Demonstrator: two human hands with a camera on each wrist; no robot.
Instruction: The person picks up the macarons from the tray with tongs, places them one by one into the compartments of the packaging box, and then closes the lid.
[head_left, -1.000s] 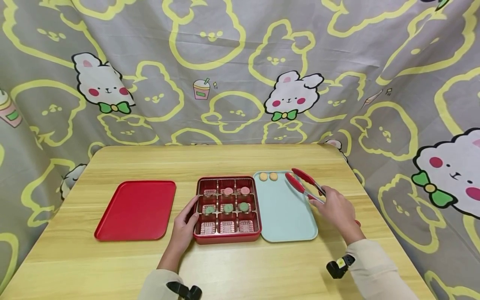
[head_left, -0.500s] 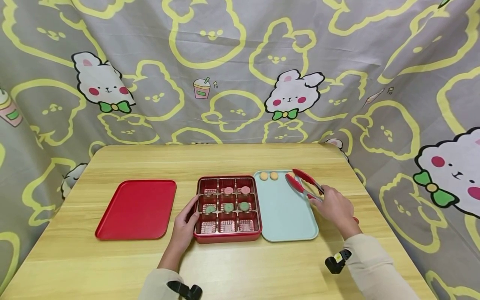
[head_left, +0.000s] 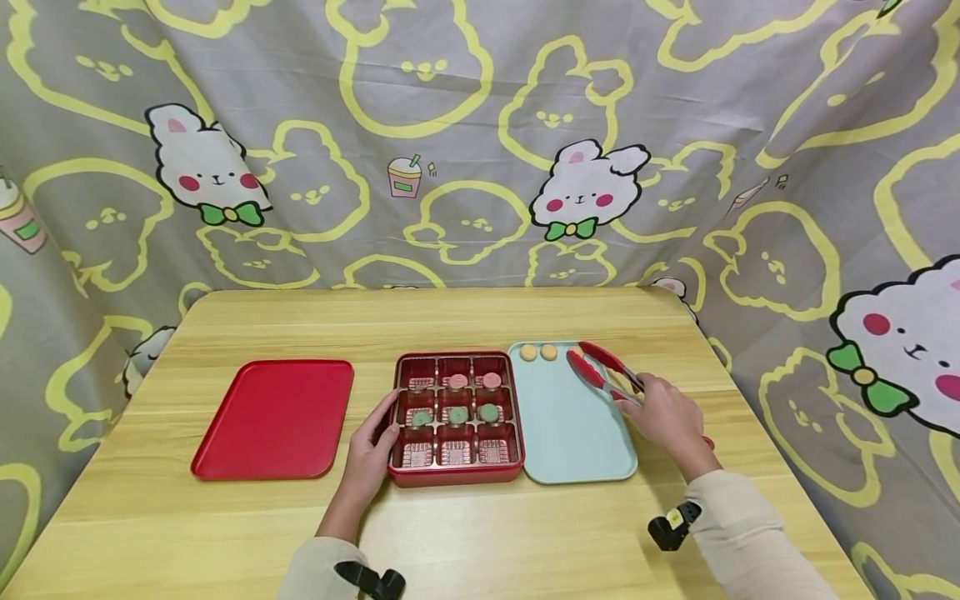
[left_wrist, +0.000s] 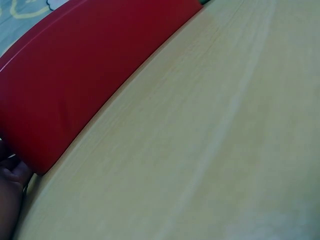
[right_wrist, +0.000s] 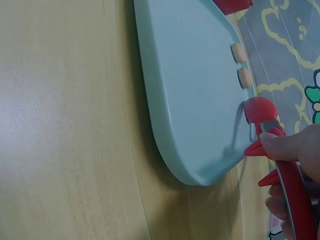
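The tongs were gripped in the right hand, their tips held beyond it near a partly hidden biscuit on the tray. The box was touched by the left hand, fingers extended.

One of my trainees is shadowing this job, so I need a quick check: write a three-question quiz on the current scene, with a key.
1. Which hand holds the red-tipped tongs?
2. How many pink pieces show in the red box?
3. True or false: the red tray lies to the left of the box, apart from it.

Key:
1. The right hand.
2. Two.
3. True.
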